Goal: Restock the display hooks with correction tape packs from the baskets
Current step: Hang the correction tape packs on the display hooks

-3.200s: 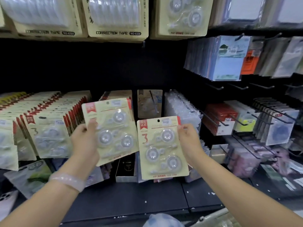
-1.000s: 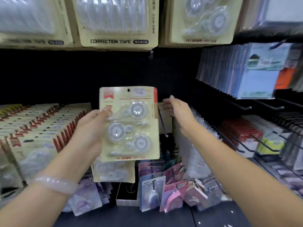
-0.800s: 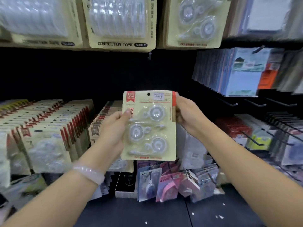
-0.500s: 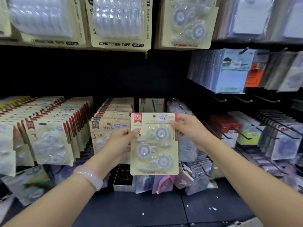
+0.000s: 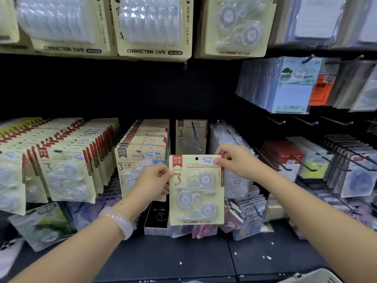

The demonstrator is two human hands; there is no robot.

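Note:
One cream correction tape pack [image 5: 196, 190] with three clear dispensers and a red label is held upright in front of the display. My left hand [image 5: 152, 180] pinches its left edge. My right hand [image 5: 234, 160] pinches its top right corner. Its hang hole sits just below the tip of a nearly bare black hook [image 5: 195, 137], which carries one like pack [image 5: 190, 133] at the back. Full rows of similar packs [image 5: 142, 158] hang to the left.
More correction tape rows [image 5: 67, 160] fill the far left. Clear packs [image 5: 228, 139] hang right of the hook. Black hooks [image 5: 285, 160] with other stationery jut out at the right. A dark shelf [image 5: 183, 258] lies below, and a basket rim [image 5: 314, 276] shows bottom right.
My right hand has hung the second pack and come back to the remaining one. Both hands have brought this pack down and right, from held high to just in front of the hook.

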